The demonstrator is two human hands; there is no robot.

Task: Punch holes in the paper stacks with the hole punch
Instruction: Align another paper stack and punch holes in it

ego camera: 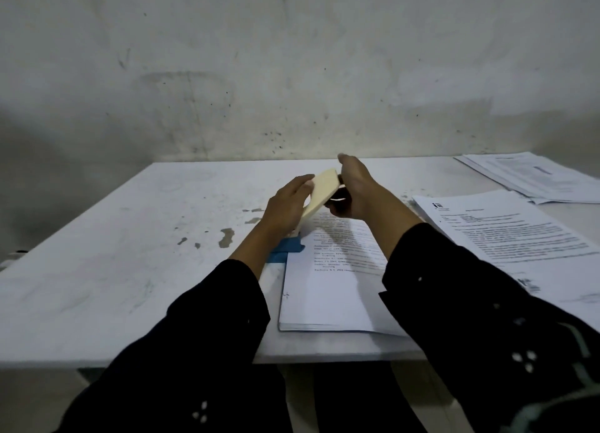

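Note:
A cream-coloured flat piece of the hole punch [323, 190] is held tilted in the air above the far end of a printed paper stack [334, 283]. My left hand [287, 205] holds its left edge with curled fingers. My right hand [355, 189] grips the dark part of the punch on its right side; that dark part is mostly hidden by the hand. The paper stack lies flat on the white table [136, 254] in front of me, partly under my right sleeve.
A second printed stack [506, 234] lies to the right, and a third stack [532, 176] sits at the far right corner. A blue patch [285, 247] shows beside the middle stack. The table surface is scuffed, with a stained wall right behind it.

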